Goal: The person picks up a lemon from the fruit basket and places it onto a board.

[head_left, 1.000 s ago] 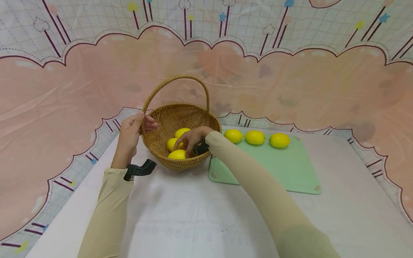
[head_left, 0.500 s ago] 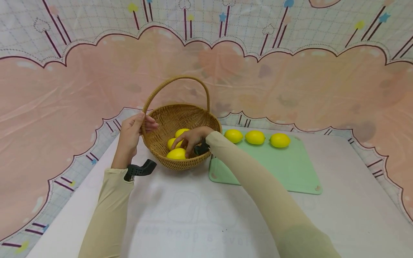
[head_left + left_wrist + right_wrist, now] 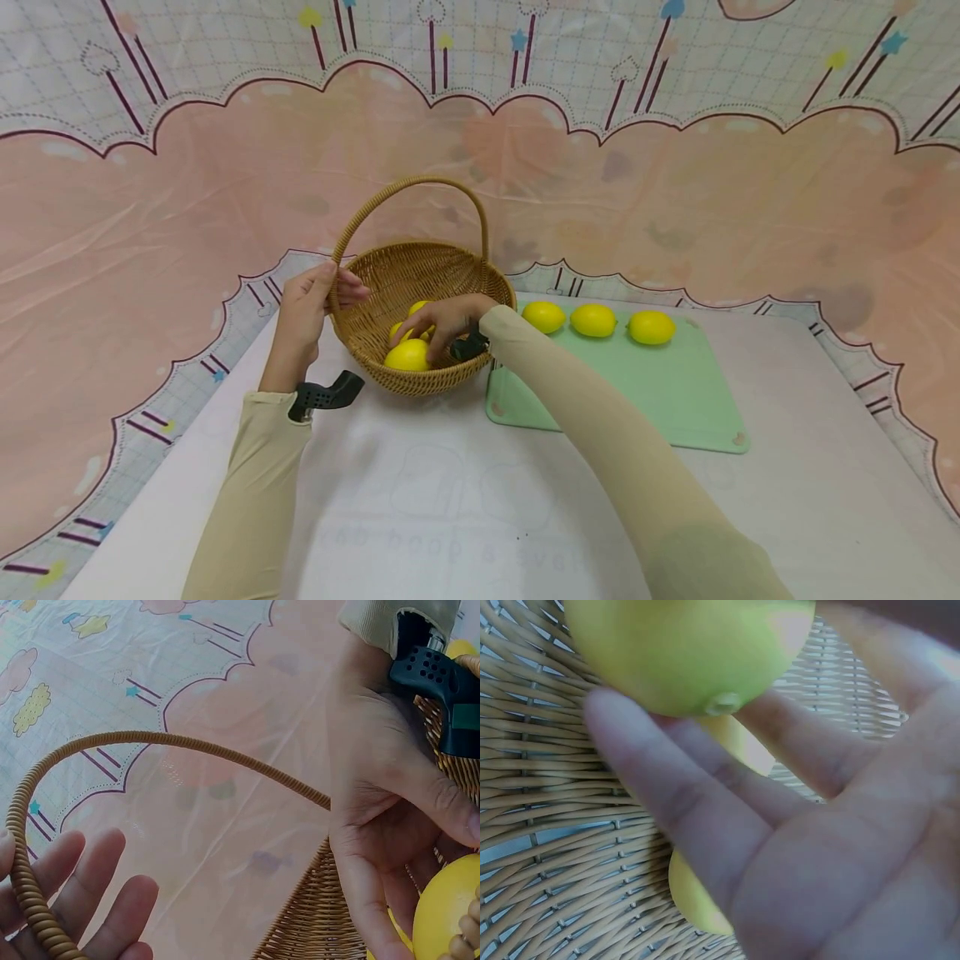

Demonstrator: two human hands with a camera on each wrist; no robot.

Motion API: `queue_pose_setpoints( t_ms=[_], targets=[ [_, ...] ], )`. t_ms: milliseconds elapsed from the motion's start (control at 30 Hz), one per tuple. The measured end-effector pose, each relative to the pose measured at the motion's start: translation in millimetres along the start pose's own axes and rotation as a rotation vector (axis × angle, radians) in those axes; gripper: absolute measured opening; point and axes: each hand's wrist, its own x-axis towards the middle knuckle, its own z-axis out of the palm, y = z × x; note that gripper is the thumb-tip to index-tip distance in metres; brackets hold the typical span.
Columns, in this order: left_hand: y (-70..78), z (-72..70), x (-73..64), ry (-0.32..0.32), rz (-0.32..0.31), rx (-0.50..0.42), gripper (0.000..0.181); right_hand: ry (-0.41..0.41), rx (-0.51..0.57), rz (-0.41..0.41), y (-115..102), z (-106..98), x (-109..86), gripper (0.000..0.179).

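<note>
A brown wicker basket [image 3: 405, 267] stands at the back, left of centre. My left hand [image 3: 303, 304] holds the left side of its arched handle [image 3: 427, 178]; in the left wrist view the thumb is at one side of the handle [image 3: 127, 738] and the fingers extend past the other. Inside the basket, my right hand [image 3: 448, 319] grips a yellow lemon [image 3: 407, 356] at the front. The right wrist view has fingers curled against this lemon [image 3: 682, 656], its tip facing the camera. More lemons [image 3: 422, 306] lie behind it, partly hidden by the right hand.
Right of the basket lies a light green cutting board [image 3: 622, 392]. Three lemons [image 3: 593, 320] sit in a row along its back edge. White cloth [image 3: 420, 500] covers the table, and a patterned pink backdrop [image 3: 675, 192] rises behind.
The front lemon has shifted slightly left and up with the right hand's fingers, covering more of the lemons behind. The left hand and basket have stayed put.
</note>
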Motion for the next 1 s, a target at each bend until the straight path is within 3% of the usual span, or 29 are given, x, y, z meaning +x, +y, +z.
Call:
queue_pose_setpoints(
  t_ms=[200,433,567,800,1000],
  targets=[
    [0.1,0.1,-0.2,0.000,-0.001,0.006,0.035,-0.012,-0.003,-0.026,-0.6,-0.3,0.4,0.055],
    [1.3,1.0,-0.5,0.009,-0.012,0.061,0.035,0.084,-0.129,-0.070,-0.6,-1.3,-2.1,0.051],
    [1.3,1.0,-0.5,0.011,-0.013,0.066,0.034,0.094,-0.078,-0.052,-0.4,-0.1,-2.5,0.051],
    [0.4,0.9,-0.2,0.005,-0.007,0.049,0.034,0.109,-0.083,-0.013,-0.9,1.2,-3.9,0.053],
    [0.2,1.1,0.1,0.005,-0.002,0.066,0.034,0.104,-0.101,-0.062,-1.0,0.9,-4.2,0.054]
  ],
)
